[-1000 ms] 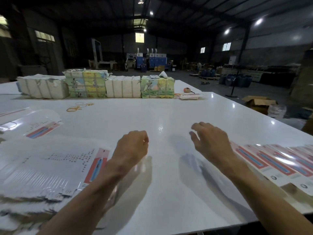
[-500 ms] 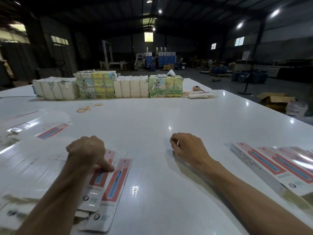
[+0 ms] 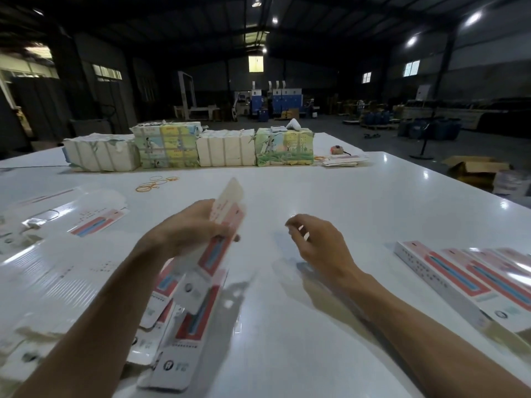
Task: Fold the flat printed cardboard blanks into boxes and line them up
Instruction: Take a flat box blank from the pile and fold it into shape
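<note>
My left hand grips a flat printed blank, white with a red and blue stripe, and holds it tilted up off the white table. More loose blanks lie fanned under my left forearm, beside a wide heap of flat blanks at the left. My right hand hovers to the right of the lifted blank with loosely curled fingers and holds nothing. A row of folded boxes lies side by side at the right edge.
Wrapped bundles of stock stand in a line at the far side of the table, with rubber bands in front of them and a few blanks to their right. A cardboard carton sits on the floor beyond the right edge.
My left hand has picked a blank off the heap and raised it toward the middle. My right hand has lifted off the table and loosened its fingers.
</note>
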Demonstrator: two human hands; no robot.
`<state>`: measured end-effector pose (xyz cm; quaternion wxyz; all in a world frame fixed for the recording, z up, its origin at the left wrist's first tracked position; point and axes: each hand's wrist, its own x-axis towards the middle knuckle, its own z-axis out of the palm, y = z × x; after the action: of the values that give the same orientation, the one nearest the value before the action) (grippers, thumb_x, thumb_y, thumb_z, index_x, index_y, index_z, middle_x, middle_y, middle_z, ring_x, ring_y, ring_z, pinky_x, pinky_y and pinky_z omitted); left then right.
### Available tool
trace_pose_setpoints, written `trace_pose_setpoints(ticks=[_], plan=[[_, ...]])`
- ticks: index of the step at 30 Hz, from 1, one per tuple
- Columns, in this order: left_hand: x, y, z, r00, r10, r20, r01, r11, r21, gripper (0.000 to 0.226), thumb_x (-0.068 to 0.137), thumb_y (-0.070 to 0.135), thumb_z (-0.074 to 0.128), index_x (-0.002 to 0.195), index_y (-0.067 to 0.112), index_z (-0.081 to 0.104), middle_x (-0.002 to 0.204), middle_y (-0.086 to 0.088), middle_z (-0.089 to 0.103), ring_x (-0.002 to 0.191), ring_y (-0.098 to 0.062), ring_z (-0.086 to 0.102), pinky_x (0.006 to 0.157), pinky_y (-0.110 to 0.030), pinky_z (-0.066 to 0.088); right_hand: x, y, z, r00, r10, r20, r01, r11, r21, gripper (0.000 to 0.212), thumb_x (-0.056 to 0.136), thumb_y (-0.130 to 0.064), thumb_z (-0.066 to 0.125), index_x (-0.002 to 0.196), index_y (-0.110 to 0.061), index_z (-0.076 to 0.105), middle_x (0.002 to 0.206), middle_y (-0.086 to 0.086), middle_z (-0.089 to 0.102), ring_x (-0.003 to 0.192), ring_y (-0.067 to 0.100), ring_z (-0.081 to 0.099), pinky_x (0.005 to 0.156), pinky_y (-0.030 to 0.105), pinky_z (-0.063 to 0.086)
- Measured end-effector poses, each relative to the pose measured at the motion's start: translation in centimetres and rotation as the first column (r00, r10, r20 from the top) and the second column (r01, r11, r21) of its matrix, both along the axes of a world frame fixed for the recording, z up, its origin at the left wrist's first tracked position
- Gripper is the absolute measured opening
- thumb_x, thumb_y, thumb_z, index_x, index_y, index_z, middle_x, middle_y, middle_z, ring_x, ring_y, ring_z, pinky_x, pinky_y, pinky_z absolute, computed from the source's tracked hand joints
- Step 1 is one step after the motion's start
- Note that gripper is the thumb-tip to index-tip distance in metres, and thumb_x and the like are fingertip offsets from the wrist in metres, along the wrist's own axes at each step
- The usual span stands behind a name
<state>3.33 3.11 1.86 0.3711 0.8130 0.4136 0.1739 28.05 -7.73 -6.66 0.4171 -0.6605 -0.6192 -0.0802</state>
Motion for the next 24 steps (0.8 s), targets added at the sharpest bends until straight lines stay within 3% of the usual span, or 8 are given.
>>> trace_pose_setpoints(ticks=[2,5,10,14,19,21,24], plan=[[1.9,-0.8,-0.1,0.98,-0.115,0.165,0.139,0.98,-0.141,0.033,0.099,0.029,0.071,0.129,0.019,0.061,0.106,0.006,0.081,0.084,-0.013,0.078,0.072,-0.029,0.059,0.2,0.3,0.2,0.998,0.031,-0.053,-0.023,0.988,0.15,0.019,0.104,-0.019,0.06,0.12,-0.025,0.068,0.101,-0.016,0.07,0.083,0.008,0.066,0.075,0.033,0.058],[4.8,-1.8,-1.6,0.941,-0.173,0.292,0.253,0.93,-0.266,0.034,0.1,0.032,0.068,0.131,0.019,0.062,0.115,0.004,0.079,0.085,-0.014,0.078,0.074,-0.031,0.06,0.7,0.8,0.3,0.995,0.086,-0.054,-0.069,0.963,0.26,0.033,0.106,-0.02,0.06,0.138,-0.025,0.056,0.114,-0.011,0.063,0.094,0.009,0.065,0.075,0.033,0.062],[7.1,-2.4,-5.9,0.87,-0.118,0.479,0.337,0.851,-0.403,0.035,0.1,0.025,0.071,0.13,0.011,0.06,0.113,-0.01,0.079,0.1,-0.032,0.078,0.074,-0.035,0.064,1.1,1.1,0.0,0.998,0.054,-0.038,-0.048,0.989,0.136,0.048,0.108,-0.043,0.051,0.153,-0.031,0.045,0.142,-0.007,0.042,0.13,0.009,0.049,0.091,0.042,0.063],[7.5,-2.6,-8.0,0.864,-0.154,0.48,0.351,0.867,-0.353,0.031,0.098,0.034,0.073,0.121,0.015,0.064,0.104,-0.009,0.081,0.091,-0.03,0.08,0.069,-0.028,0.063,0.9,1.1,-0.5,0.998,0.045,0.032,-0.047,0.998,0.052,0.04,0.108,-0.042,0.051,0.14,-0.022,0.064,0.143,-0.01,0.041,0.137,0.01,0.043,0.096,0.045,0.061],[7.9,-2.4,-9.0,0.841,-0.14,0.523,0.347,0.88,-0.323,0.029,0.097,0.03,0.074,0.121,0.016,0.065,0.102,-0.007,0.081,0.088,-0.028,0.08,0.068,-0.025,0.062,0.8,1.5,-0.3,0.998,0.058,0.009,-0.059,0.995,0.077,0.019,0.103,-0.029,0.066,0.115,-0.016,0.074,0.137,-0.017,0.047,0.128,-0.004,0.039,0.093,0.027,0.058],[8.1,-2.4,-9.1,0.844,-0.146,0.517,0.359,0.869,-0.341,0.034,0.097,0.035,0.073,0.124,0.016,0.062,0.104,-0.006,0.081,0.089,-0.029,0.08,0.07,-0.028,0.063,0.9,1.6,0.2,0.997,0.064,-0.051,-0.06,0.995,0.08,0.01,0.102,-0.023,0.068,0.103,-0.015,0.073,0.131,-0.019,0.048,0.125,0.002,0.046,0.095,0.024,0.057],[8.4,-2.6,-8.7,0.836,-0.141,0.53,0.422,0.782,-0.458,0.061,0.092,0.061,0.064,0.128,0.011,0.06,0.111,-0.011,0.079,0.092,-0.033,0.078,0.08,-0.042,0.064,1.2,1.5,1.1,0.986,0.063,-0.157,-0.054,0.997,0.061,0.007,0.1,-0.02,0.07,0.095,-0.017,0.074,0.13,-0.011,0.054,0.125,0.012,0.052,0.099,0.026,0.054]])
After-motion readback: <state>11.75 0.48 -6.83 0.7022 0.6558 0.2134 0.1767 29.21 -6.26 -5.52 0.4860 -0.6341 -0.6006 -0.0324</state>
